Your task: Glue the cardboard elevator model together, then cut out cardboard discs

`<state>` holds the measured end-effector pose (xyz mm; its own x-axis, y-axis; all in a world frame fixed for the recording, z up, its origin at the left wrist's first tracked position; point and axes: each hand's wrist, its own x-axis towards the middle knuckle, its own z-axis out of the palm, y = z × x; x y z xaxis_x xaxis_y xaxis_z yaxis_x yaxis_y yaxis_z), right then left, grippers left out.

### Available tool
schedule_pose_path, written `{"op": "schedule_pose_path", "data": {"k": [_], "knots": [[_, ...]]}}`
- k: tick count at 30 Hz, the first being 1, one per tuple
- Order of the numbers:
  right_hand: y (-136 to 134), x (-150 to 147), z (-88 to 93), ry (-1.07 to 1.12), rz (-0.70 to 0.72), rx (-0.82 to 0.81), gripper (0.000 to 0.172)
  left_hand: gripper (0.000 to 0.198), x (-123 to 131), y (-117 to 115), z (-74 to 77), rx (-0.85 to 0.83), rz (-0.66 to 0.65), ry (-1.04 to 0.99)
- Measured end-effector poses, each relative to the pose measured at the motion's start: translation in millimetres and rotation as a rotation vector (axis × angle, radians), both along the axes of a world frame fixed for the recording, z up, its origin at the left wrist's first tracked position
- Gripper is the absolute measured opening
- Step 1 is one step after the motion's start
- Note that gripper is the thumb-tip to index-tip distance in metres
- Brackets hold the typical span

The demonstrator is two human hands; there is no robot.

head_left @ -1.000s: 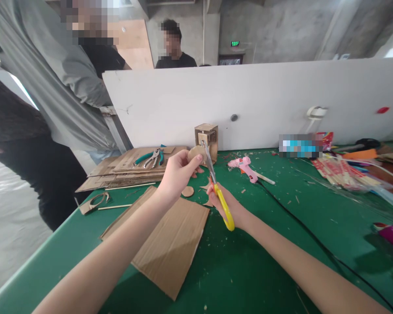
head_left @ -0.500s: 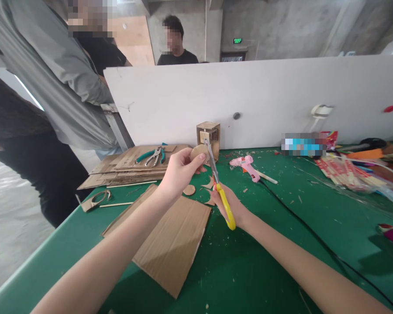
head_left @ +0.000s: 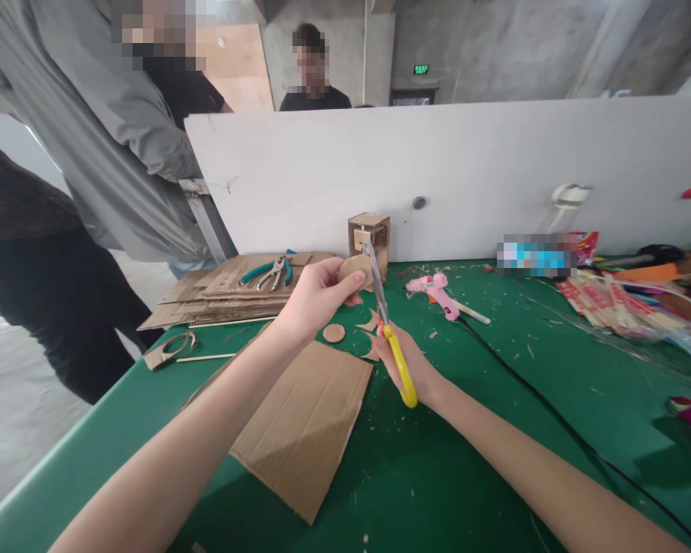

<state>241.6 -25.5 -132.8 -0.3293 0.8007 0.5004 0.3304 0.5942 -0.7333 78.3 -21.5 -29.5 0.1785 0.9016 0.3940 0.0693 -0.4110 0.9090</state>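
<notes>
Between the thumb and fingers of my left hand (head_left: 328, 292) is a rounded cardboard disc (head_left: 355, 269). My right hand (head_left: 408, 365) grips a pair of scissors (head_left: 400, 361) with yellow handles, its fingers partly hidden behind them. The blades point up and away, lying along the disc's right edge. A smaller cardboard circle (head_left: 334, 332) lies on the table below my left hand, with curved cardboard scraps (head_left: 371, 321) beside it. A large cardboard sheet (head_left: 305, 422) rests under my left forearm. Just behind the disc stands a small cardboard box (head_left: 369, 220).
A pink glue gun (head_left: 438, 292) with a black cord lies to the right. Pliers (head_left: 273, 273) rest on stacked cardboard (head_left: 207, 303) at the left. A white panel (head_left: 322, 177) borders the green table's (head_left: 495, 461) back. Packets of sticks (head_left: 604, 303) lie far right; people stand beyond.
Both hands keep their holds on the disc and the scissors, with hardly any movement. The whole view has shifted slightly.
</notes>
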Motion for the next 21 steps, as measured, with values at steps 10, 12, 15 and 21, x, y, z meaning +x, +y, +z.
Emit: {"op": "schedule_pose_path", "data": {"k": [10,12,15,21], "knots": [[4,2,-6.6,0.023,0.007,-0.003,0.042,0.022,10,3,-11.7,-0.02,-0.004,-0.137],[4,3,-5.2,0.022,0.026,-0.003,0.041,0.021,10,2,-11.0,-0.029,-0.016,-0.139],[1,3,-1.4,0.013,0.01,0.0,0.04,0.021,8,1,-7.9,-0.027,-0.019,-0.116],[0,4,-2.7,-0.059,-0.059,-0.039,0.037,0.023,1,0,-1.0,-0.047,-0.031,-0.053]]}}
